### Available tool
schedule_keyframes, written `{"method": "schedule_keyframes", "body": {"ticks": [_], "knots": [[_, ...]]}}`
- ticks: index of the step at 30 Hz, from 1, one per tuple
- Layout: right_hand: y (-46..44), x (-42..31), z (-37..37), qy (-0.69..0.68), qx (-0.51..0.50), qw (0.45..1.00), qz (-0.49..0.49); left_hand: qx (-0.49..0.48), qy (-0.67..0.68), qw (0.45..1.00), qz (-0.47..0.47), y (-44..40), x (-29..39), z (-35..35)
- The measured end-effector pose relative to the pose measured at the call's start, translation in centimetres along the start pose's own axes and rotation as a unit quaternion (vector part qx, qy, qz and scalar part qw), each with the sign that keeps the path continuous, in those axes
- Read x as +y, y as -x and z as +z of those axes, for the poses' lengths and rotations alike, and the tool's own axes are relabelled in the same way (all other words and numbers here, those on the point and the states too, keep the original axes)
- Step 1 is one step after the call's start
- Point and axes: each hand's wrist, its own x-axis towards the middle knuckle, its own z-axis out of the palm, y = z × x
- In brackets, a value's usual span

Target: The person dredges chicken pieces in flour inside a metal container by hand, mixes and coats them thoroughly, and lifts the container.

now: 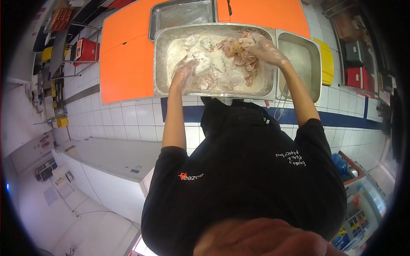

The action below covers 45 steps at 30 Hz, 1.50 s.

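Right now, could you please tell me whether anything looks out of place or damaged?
The wire whisk sticks out past the near rim of the right-hand pan, where it could be knocked; the orange tabletop also has dark marks, possibly tears.

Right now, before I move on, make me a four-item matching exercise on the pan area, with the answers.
1. left hand
2. right hand
3. tabletop
4. metal tray

A. bright orange
B. at the pinkish pieces
C. beyond the large pan
D. at the white-coated pieces

Pairs: 1-D, 2-B, 3-A, 4-C
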Motion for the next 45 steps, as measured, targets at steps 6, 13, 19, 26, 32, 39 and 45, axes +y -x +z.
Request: {"method": "schedule_keyframes", "body": {"ticks": [6,13,19,26,32,39,45], "knots": [[-3.0,-1.5,4.6,-0.008,-0.02,0.996,0.089,-0.033,0.048,0.998,-0.017,4.6,2.8,3.9],[-1.0,-3.0,7.4,0.002,0.05,0.997,-0.066,-0.085,-0.08,0.993,-0.008,3.9,5.0,7.1],[0.4,-4.6,4.7,-0.132,-0.093,0.979,0.12,-0.126,-0.263,0.956,0.04,-0.4,2.7,5.2],[0.5,4.1,9.7,-0.017,-0.019,0.996,0.087,-0.059,-0.557,0.827,0.05,1.4,-1.6,3.1],[0.7,3.4,12.4,-0.016,-0.033,0.998,-0.056,-0.109,-0.702,0.704,0.024,-2.5,-6.3,1.4],[-0.2,3.2,11.9,0.004,-0.077,0.997,0.032,-0.029,-0.546,0.837,0.025,2.9,1.2,-0.8],[1.4,1.7,11.0,-0.141,-0.061,0.985,0.072,-0.001,-0.248,0.968,-0.031,6.7,3.7,0.4]]}}
